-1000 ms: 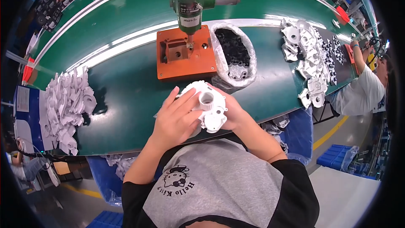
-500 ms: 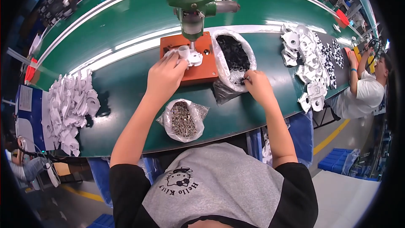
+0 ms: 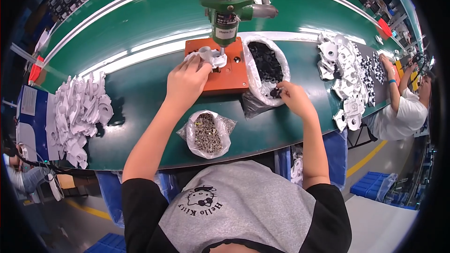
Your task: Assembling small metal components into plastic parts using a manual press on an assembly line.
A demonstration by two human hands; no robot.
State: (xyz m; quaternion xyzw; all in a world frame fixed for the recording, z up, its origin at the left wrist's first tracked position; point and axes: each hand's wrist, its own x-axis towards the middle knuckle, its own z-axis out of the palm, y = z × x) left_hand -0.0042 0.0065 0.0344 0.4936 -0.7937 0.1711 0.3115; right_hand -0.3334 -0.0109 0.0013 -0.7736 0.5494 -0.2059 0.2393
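Observation:
My left hand is closed on a white moulded plastic part that rests on an orange fixture block. Right above that part stands the narrow tip of a green press machine; whether the two touch, I cannot tell. At the near end of an open clear bag of small black parts, my right hand has its fingertips pinched on a small black part. Nearer to me, between my forearms, sits a clear bag full of metal screws.
White plastic parts lie in a heap at the left and another at the right. Small black parts are scattered beside the right heap. A co-worker sits at the far right, one hand by those parts. Blue bins stand below.
The whole view has shifted slightly. My right hand stays at the bag's near end, its fingers still pinched. The co-worker's arm now reaches toward the black parts. A distant arm at upper left is gone.

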